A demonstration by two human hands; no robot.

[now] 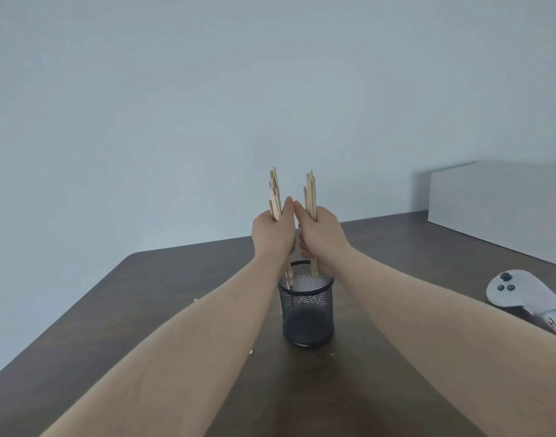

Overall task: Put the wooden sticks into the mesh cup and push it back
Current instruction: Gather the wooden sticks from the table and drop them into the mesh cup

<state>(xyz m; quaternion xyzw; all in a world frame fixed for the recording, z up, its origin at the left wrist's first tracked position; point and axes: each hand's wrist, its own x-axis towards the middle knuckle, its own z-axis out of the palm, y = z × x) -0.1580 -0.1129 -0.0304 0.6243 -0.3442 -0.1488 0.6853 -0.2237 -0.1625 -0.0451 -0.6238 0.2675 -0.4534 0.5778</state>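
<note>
Dark brown counter (pixel 175 310): left hand (pixel 272 236) and right hand (pixel 320 236) each grip closed mid-length around light, stiff pale wooden sticks (pixel 275 197) above black mesh cup (pixel 306 307).

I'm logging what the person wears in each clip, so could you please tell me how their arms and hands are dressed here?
Both forearms are bare up to the bottom edge of the picture: no sleeves show. The left hand and right hand wear no gloves, and no watch, bracelet or ring can be seen. No cables, straps or markings show on either arm.
</note>
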